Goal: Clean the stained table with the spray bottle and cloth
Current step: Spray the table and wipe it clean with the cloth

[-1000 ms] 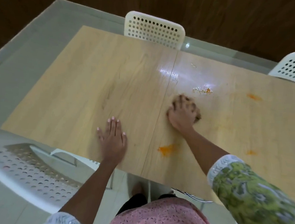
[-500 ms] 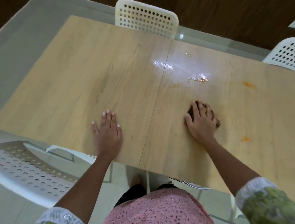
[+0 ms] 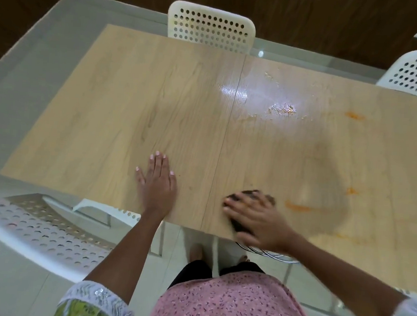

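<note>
Our right hand lies spread over a dark cloth with straight fingers pressing it flat onto the wooden table close to the near edge, arm reaching in from the right; motion blur softens it. Our left hand rests flat and open on the tabletop beside it, bracing. We judge the job partly done: a wet sheen spreads rightward from the cloth, yet an orange smear just beside it, orange spots farther right and a glistening residue remain. No spray bottle is in view.
</note>
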